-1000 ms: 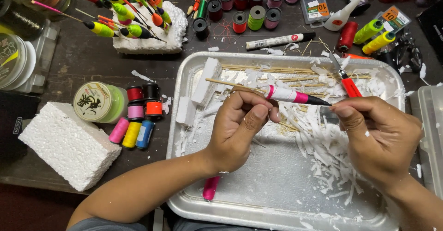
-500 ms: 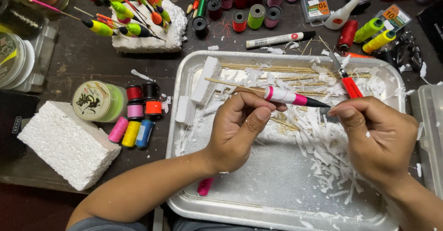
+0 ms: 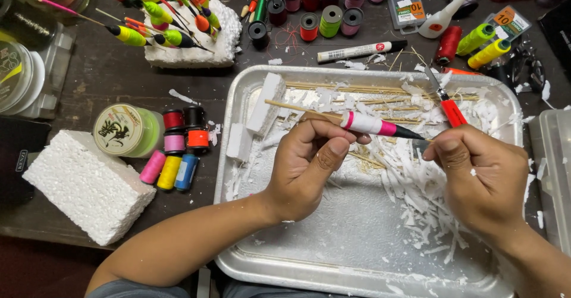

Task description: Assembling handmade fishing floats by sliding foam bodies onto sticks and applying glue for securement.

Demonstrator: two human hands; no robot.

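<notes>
Dark, scuffed tabletop is filling the frame, and a dented metal tray is sitting across its lower right, littered with white foam shavings and thin bamboo sticks. At centre frame the left hand is pinching a fishing float, a white body with pink bands and a black tip on a long bamboo stem, between thumb and fingers closed narrowly around its middle. To its right the right hand is curling tightly round a red-handled craft knife, whose blade is pointing toward the upper frame. The float is looking feather-light and crushable, its stem liable to snap, so the firmer banded body seems the safest place to hold it. A foam block is lying at lower left, thread spools beside it.
</notes>
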